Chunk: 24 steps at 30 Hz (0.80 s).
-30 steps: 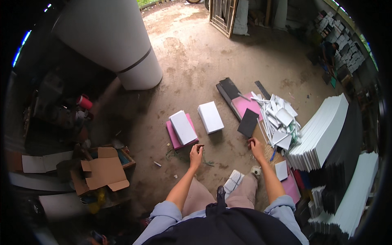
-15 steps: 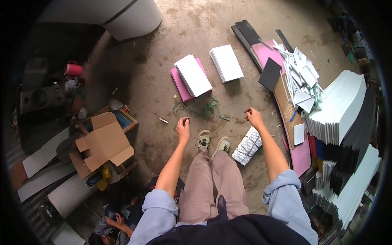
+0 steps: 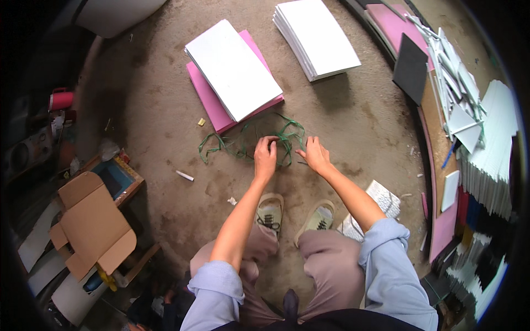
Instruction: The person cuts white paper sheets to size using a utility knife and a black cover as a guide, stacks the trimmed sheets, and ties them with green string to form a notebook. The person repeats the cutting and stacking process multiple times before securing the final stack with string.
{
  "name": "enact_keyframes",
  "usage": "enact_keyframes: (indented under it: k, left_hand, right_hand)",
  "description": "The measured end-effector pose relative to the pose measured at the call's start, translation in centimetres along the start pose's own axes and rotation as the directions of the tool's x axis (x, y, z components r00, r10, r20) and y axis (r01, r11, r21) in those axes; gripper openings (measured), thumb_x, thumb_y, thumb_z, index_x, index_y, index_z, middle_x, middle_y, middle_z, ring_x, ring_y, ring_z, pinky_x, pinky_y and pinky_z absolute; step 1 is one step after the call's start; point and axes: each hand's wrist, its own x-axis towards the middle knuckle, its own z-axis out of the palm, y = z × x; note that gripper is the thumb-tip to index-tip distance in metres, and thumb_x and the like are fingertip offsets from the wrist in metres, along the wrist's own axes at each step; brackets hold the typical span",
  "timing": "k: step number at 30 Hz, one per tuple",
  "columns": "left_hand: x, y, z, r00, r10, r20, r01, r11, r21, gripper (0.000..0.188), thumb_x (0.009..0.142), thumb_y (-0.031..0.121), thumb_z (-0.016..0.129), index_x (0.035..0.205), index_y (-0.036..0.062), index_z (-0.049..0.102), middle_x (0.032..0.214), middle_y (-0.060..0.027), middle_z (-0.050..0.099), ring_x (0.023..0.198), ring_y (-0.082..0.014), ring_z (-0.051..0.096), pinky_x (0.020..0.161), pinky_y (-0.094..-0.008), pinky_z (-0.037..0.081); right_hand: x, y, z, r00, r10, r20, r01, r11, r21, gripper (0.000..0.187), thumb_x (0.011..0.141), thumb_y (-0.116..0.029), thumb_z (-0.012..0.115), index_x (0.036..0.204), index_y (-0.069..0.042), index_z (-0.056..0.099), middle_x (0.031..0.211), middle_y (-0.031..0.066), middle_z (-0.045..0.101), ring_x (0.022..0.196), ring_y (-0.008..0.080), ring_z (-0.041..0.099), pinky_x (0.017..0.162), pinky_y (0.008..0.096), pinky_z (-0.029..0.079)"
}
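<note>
A loose tangle of thin green plastic string [image 3: 288, 132] lies on the concrete floor. My left hand [image 3: 265, 158] is over its near side, fingers slightly curled and apart, with nothing visible in them. Just right of the tangle is my right hand [image 3: 316, 155], thumb spread from the fingers and nothing seen in its grasp. Beyond the string, a stack of white sheets [image 3: 234, 69] rests askew on a pink stack [image 3: 207, 105]. Farther right stands a second stack of white sheets [image 3: 319, 36].
A white wrapped bundle [image 3: 382, 197] lies beside my right forearm. Boards with white offcuts [image 3: 455, 71] and tall stacks of white sheets [image 3: 491, 160] line the right. An opened cardboard box [image 3: 96, 220] sits at left, with part of another person below it.
I have bent lower, so the floor and stacks look closer. Both hands have come down and inward to the green string. My knees are now bent and spread.
</note>
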Motion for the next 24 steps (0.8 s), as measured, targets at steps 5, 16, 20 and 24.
enact_keyframes:
  k: [5, 16, 20, 24]
  left_hand:
    - [3.1, -3.2, 5.2, 0.993, 0.118, 0.002, -0.118, 0.991, -0.065, 0.018, 0.085, 0.003, 0.041, 0.099, 0.0038, 0.053, 0.092, -0.0129, 0.055, 0.086, -0.0292, 0.055, 0.073, -0.0373, 0.042]
    - [8.1, -2.7, 6.5, 0.861, 0.473, 0.187, -0.501, 0.852, 0.152, 0.033, 0.077, -0.007, 0.041, 0.107, 0.0056, 0.048, 0.11, -0.0105, 0.049, 0.107, -0.0284, 0.046, 0.088, -0.036, 0.04]
    - [7.1, -3.2, 6.5, 0.794, 0.567, 0.219, -0.606, 0.763, 0.224, 0.027, 0.082, 0.003, 0.044, 0.109, 0.0069, 0.048, 0.11, -0.0103, 0.049, 0.107, -0.0272, 0.046, 0.088, -0.0364, 0.039]
    - [6.5, -0.4, 6.6, 0.621, 0.687, 0.376, -0.78, 0.589, 0.212, 0.024, 0.084, 0.018, 0.05, 0.107, 0.008, 0.05, 0.099, -0.0106, 0.054, 0.101, -0.0267, 0.049, 0.089, -0.0377, 0.038]
  right_hand:
    - [2.7, 3.0, 4.5, 0.964, -0.225, -0.144, 0.226, 0.974, -0.008, 0.023, 0.079, -0.017, 0.058, 0.095, -0.003, 0.049, 0.092, 0.0147, 0.054, 0.093, 0.0314, 0.051, 0.07, 0.0413, 0.047]
    - [3.5, 4.5, 2.3, 0.974, -0.177, -0.143, 0.19, 0.978, 0.08, 0.032, 0.076, -0.027, 0.062, 0.091, -0.001, 0.051, 0.077, 0.0175, 0.06, 0.076, 0.033, 0.059, 0.067, 0.0431, 0.046]
    - [3.6, 4.4, 4.4, 0.887, -0.306, -0.347, 0.326, 0.945, 0.001, 0.023, 0.075, -0.018, 0.062, 0.088, -0.001, 0.053, 0.075, 0.0156, 0.06, 0.076, 0.0307, 0.059, 0.068, 0.0404, 0.046]
    - [2.9, 5.7, -2.2, 0.904, -0.283, -0.32, 0.392, 0.847, 0.36, 0.012, 0.077, -0.011, 0.06, 0.084, -0.003, 0.055, 0.072, 0.0144, 0.062, 0.069, 0.0279, 0.062, 0.061, 0.0355, 0.047]
